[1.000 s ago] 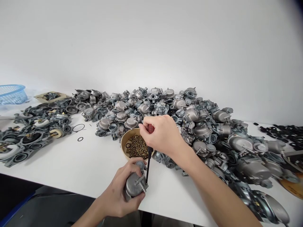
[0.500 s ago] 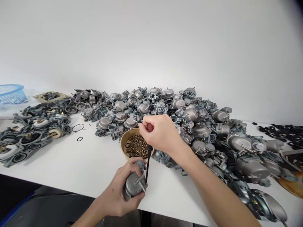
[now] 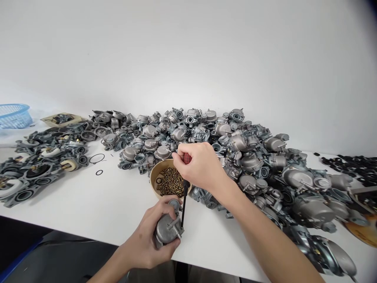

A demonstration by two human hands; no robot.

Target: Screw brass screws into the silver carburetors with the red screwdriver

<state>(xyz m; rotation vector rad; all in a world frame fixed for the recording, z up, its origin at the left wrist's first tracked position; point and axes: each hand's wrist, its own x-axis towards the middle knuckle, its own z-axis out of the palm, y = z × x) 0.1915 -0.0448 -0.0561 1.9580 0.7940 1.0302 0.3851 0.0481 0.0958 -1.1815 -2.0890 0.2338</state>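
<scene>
My left hand point(image 3: 150, 237) is wrapped round a grey metal carburetor point(image 3: 167, 228) near the table's front edge, with its rounded bowl facing up. Above and to the right, my right hand point(image 3: 200, 165) is closed on the red handle of a screwdriver point(image 3: 184, 202). The black shaft slants down, and its tip touches the carburetor's right side beside a small tube. Just behind the carburetor stands a round tan bowl point(image 3: 153, 184) of brass-coloured screws, partly covered by my right hand.
Grey carburetors point(image 3: 206, 133) are heaped behind and to the right. Opened bodies with white floats point(image 3: 38, 169) lie at left, near two black rings point(image 3: 99, 172). A blue basket point(image 3: 14, 116) is at far left, black parts point(image 3: 353, 167) at far right.
</scene>
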